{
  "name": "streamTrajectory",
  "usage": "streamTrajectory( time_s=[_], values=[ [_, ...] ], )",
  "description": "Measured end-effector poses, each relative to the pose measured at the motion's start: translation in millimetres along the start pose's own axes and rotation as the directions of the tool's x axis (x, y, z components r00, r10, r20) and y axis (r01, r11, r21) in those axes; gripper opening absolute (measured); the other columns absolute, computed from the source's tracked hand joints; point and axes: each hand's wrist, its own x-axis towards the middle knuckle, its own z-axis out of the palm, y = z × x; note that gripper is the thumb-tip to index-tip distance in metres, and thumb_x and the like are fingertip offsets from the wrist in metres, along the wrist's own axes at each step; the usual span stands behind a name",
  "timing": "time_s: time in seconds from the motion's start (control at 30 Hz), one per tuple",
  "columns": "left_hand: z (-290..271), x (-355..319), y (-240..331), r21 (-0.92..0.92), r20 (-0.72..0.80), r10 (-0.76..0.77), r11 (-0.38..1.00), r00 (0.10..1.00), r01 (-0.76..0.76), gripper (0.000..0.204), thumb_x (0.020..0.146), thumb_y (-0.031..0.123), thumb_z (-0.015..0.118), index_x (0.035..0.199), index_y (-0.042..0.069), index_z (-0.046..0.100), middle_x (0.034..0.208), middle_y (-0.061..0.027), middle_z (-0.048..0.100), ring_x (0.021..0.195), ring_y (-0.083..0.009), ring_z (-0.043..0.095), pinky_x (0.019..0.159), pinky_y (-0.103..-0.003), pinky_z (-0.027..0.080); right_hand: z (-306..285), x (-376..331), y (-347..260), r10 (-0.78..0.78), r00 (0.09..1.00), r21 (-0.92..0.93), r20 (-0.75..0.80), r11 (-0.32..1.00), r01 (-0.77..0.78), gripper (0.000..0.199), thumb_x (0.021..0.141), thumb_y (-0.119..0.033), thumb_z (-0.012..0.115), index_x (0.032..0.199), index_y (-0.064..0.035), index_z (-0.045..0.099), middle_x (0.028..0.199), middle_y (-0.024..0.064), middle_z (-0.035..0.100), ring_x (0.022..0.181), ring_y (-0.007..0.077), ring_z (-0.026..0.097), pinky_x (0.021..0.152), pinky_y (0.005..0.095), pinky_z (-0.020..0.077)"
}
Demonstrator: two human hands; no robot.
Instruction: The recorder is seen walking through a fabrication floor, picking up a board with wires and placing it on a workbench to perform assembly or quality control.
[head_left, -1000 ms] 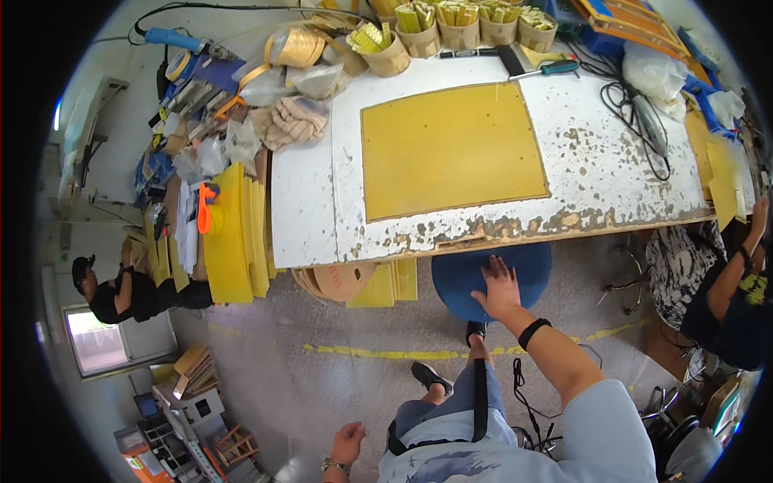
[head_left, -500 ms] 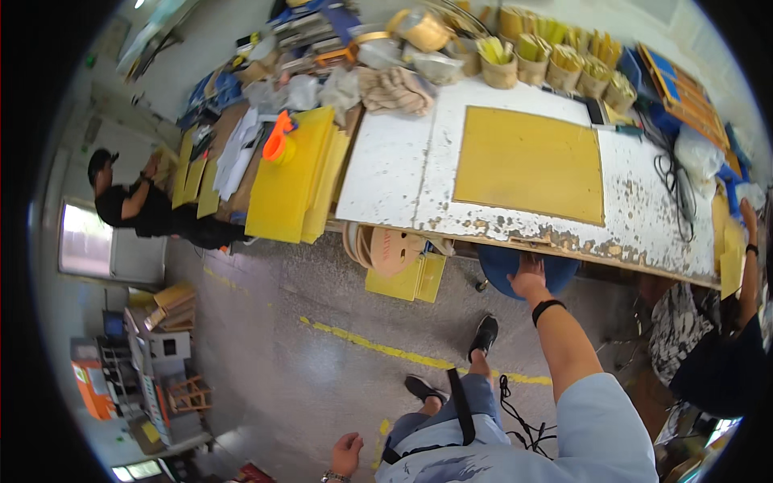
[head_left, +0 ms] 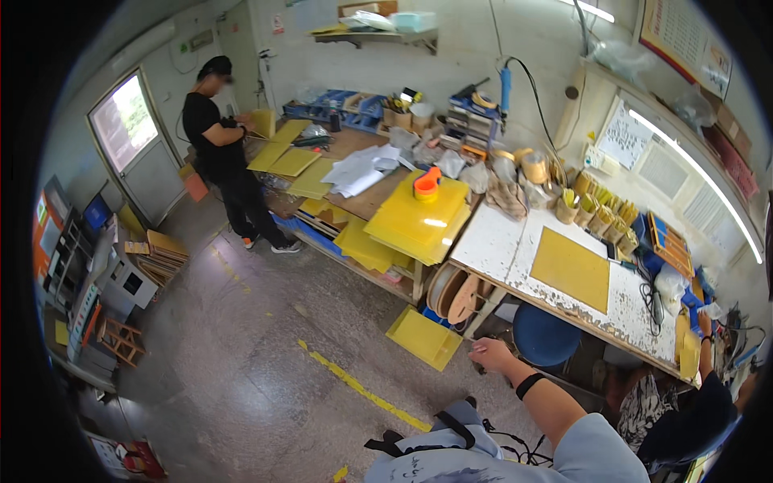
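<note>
My right hand (head_left: 490,354), a black band on its wrist, reaches out over the floor just left of a round blue stool (head_left: 547,336). Its fingers look loosely bent and apart, and I see nothing held in them. The stool stands partly under the front edge of a worn white-topped workbench (head_left: 493,256). A flat yellow sheet (head_left: 570,270) lies on that bench. Below and left of the bench, yellow boards (head_left: 424,338) lean near cable reels (head_left: 463,298). My left hand is out of the picture.
Stacked yellow sheets (head_left: 403,229) with an orange tape dispenser (head_left: 426,185) fill the adjoining bench's corner. A person in black (head_left: 219,149) stands at its far end. Another person's arm (head_left: 706,346) is at the right. Black cables (head_left: 523,451) lie by my legs.
My view has swung left and up toward the far bench and door. My right hand has come off the stool to its left. My left hand has left the picture.
</note>
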Motion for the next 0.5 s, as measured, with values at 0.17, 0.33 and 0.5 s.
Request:
streamTrajectory(
  time_s=[0.17,0.33,0.5],
  values=[
    [-30,49,7,-0.101,0.031,-0.148,0.983,0.989,0.150,0.043,0.098,0.037,0.057,0.115,-0.002,0.064,0.103,-0.0153,0.072,0.084,-0.0246,0.068,0.072,-0.036,0.054,19,6,-85,-0.079,0.986,-0.066,0.149,0.994,0.089,0.042,0.085,-0.031,0.072,0.115,-0.0015,0.067,0.106,0.0123,0.072,0.099,0.0222,0.069,0.089,0.0326,0.0527],
    [-67,116,93,-0.165,0.063,-0.055,0.984,0.997,0.065,0.043,0.098,0.037,0.057,0.114,-0.002,0.065,0.103,-0.0153,0.072,0.085,-0.0246,0.068,0.072,-0.036,0.054,38,40,-122,-0.115,0.962,-0.177,0.247,0.971,0.161,0.044,0.087,-0.036,0.070,0.115,-0.0025,0.068,0.108,0.0136,0.072,0.102,0.0241,0.069,0.091,0.0338,0.0520],
    [-108,169,181,-0.147,0.080,0.016,0.989,0.997,-0.004,0.042,0.098,0.037,0.057,0.114,-0.002,0.065,0.103,-0.0154,0.072,0.085,-0.0245,0.068,0.072,-0.035,0.054,39,111,-143,-0.196,0.976,-0.069,0.095,0.977,0.203,0.038,0.088,-0.034,0.071,0.113,-0.0045,0.070,0.104,0.0117,0.073,0.098,0.0229,0.069,0.088,0.0345,0.0530]
  ],
)
